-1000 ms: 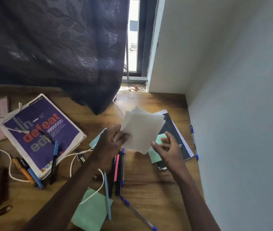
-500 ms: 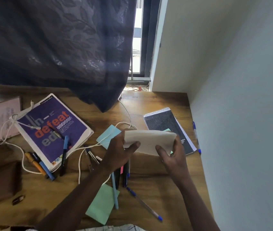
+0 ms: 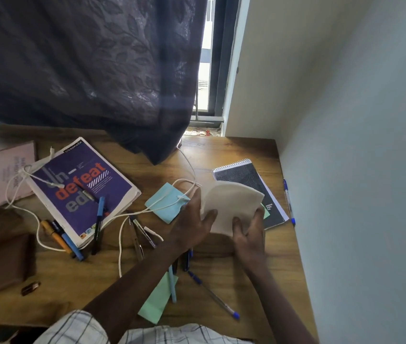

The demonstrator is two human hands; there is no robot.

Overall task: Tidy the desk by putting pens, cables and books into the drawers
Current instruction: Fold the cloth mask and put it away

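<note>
Paper stack [image 3: 231, 207] pinched by left hand [image 3: 194, 227] at 9, right hand [image 3: 249, 232] at 5; spiral notepad [image 3: 249, 177] beneath on bench [image 3: 259, 269].

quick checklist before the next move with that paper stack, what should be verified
1. Both hands on the stack: ok. The left hand and right hand each grip the bent cream paper stack.
2. Stack squared up: not ok. It is bowed upward, edges fanned.
3. Nothing snagged: cannot tell. The white cable runs right beside the left hand, over the blue sticky pad.
4. Spiral notebook free to lift: not ok. The stack overlaps its near part.
5. Pens gathered: not ok. Pens lie loose, one blue pen near the desk front edge, another by the wall.
6. Drawer open: cannot tell. No drawer in view.
</note>
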